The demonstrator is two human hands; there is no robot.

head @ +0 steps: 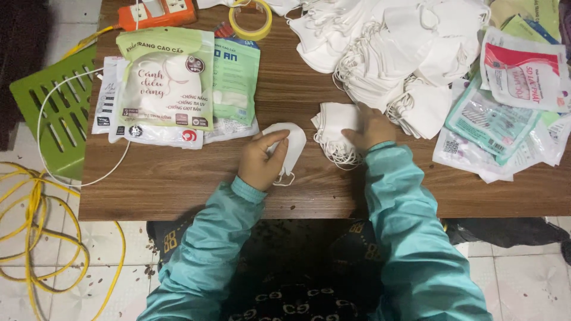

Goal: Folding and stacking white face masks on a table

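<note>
A green slatted crate and loose yellow cord lay off the wooden table's left edge. Printed mask packets were stacked toward the rear left corner. The left hand was closed on a single folded white mask near the front edge, thumb on top, ear loop trailing. In my judgement, a firm pinch along the fold would keep it flat. The right hand pressed, fingers flat and together, on a small stack of masks just beside it. Open room remained along the front edge only; the large mask heap and sealed packets crowded the rear and right edge.
</note>
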